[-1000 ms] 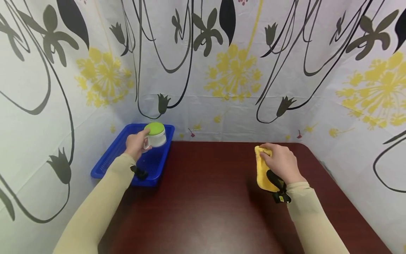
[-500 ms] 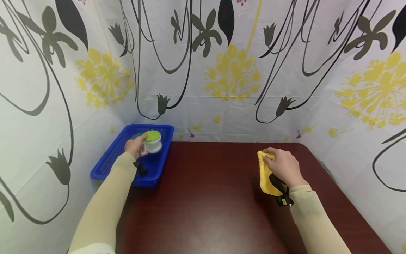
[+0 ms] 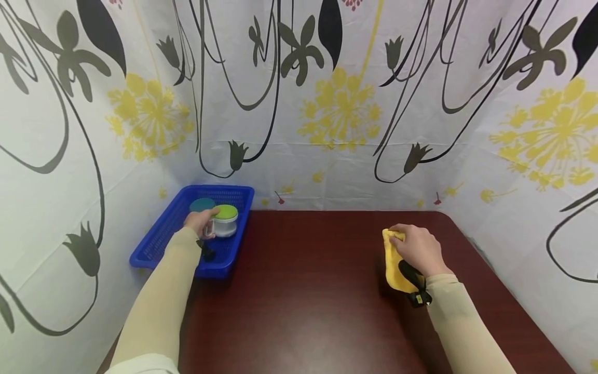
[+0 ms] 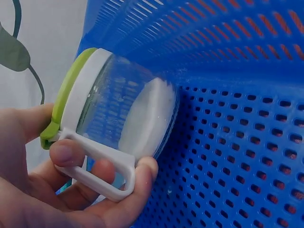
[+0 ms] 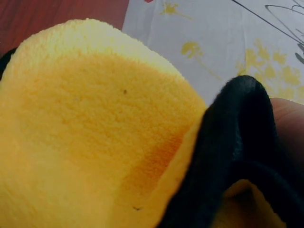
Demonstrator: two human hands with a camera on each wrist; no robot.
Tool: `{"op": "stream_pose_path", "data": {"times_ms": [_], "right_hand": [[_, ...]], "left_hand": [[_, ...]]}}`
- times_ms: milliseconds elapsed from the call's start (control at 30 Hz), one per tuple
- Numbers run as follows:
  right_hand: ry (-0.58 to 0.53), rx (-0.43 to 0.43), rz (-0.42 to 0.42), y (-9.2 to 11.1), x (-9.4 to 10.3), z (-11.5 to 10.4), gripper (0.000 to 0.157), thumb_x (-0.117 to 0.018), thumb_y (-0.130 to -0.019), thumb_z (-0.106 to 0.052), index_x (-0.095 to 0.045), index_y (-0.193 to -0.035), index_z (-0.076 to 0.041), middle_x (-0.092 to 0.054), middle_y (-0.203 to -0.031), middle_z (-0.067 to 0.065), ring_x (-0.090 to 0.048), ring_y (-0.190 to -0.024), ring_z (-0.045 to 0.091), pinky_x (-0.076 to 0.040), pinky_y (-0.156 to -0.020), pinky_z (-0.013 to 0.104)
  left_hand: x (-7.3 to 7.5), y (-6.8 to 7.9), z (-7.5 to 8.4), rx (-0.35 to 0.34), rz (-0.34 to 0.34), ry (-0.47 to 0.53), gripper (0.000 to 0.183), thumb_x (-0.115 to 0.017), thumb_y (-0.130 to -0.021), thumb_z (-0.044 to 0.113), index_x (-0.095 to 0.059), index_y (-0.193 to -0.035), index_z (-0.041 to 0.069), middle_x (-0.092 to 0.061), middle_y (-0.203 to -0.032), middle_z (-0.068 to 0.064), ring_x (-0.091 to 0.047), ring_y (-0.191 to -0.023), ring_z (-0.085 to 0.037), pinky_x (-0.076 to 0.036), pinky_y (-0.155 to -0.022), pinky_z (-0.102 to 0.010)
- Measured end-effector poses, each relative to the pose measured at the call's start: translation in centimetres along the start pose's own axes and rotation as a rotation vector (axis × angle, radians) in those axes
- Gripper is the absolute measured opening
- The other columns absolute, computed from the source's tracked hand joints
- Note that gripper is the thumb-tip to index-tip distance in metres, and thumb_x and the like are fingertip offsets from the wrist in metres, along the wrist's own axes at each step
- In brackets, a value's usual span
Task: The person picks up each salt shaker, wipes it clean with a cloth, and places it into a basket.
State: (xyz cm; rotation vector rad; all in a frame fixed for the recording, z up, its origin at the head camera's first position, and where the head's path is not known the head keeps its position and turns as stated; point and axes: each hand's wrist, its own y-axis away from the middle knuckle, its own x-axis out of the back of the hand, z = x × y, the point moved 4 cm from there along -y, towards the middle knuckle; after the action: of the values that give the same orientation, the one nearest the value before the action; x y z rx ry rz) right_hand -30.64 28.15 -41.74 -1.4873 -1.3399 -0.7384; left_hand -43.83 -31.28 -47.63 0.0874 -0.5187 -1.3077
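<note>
In my left hand (image 3: 200,223) is a clear jar (image 4: 128,104) with a green lid (image 3: 226,211) and a white handle (image 4: 102,166). Thumb and fingers hold it by that handle, with one finger up at the lid. The jar is inside the blue basket (image 3: 154,241), its base at or very near the perforated floor; some white stuff shows at its bottom. Over on the right, my right hand (image 3: 420,249) pinches the top of a yellow cloth (image 3: 394,262), which hangs above the table. Fuzzy yellow fabric fills much of the right wrist view, and the fingertips are hidden there.
A round teal lid (image 3: 202,204) sits in the basket behind my left hand. The dark red table (image 3: 303,291) stretches between the basket and the cloth. Patterned white curtains (image 3: 308,176) enclose the back and both sides.
My left hand has lowered the jar into the basket, and the teal lid has come into sight behind it. The right hand, still holding the cloth, has shifted slightly down and right.
</note>
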Motion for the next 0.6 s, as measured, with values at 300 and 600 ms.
{"op": "stream_pose_path", "data": {"times_ms": [300,600], "right_hand": [[0.022,-0.001,-0.016,-0.3,-0.8,0.9,0.035,-0.066,-0.097,-0.026,-0.067,-0.127,-0.008,-0.071,-0.089,0.011,-0.043,-0.046,0.02,-0.032,-0.039,0.034],[0.096,0.055,0.01,-1.5,-1.3,2.8,0.034,-0.068,-0.096,-0.023,-0.068,-0.126,-0.007,-0.068,-0.11,0.02,-0.052,-0.055,0.021,-0.04,-0.043,0.036]], "left_hand": [[0.7,0.6,-0.2,0.024,-0.126,-0.012,0.053,-0.062,-0.097,0.046,-0.046,-0.122,0.003,-0.051,-0.067,-0.003,-0.052,-0.064,-0.017,-0.051,-0.07,-0.037],[0.5,1.0,-0.6,-0.013,-0.24,-0.061,0.053,-0.055,-0.102,0.041,-0.047,-0.132,-0.001,-0.061,-0.07,-0.006,-0.065,-0.076,-0.027,-0.04,-0.102,-0.058]]}}
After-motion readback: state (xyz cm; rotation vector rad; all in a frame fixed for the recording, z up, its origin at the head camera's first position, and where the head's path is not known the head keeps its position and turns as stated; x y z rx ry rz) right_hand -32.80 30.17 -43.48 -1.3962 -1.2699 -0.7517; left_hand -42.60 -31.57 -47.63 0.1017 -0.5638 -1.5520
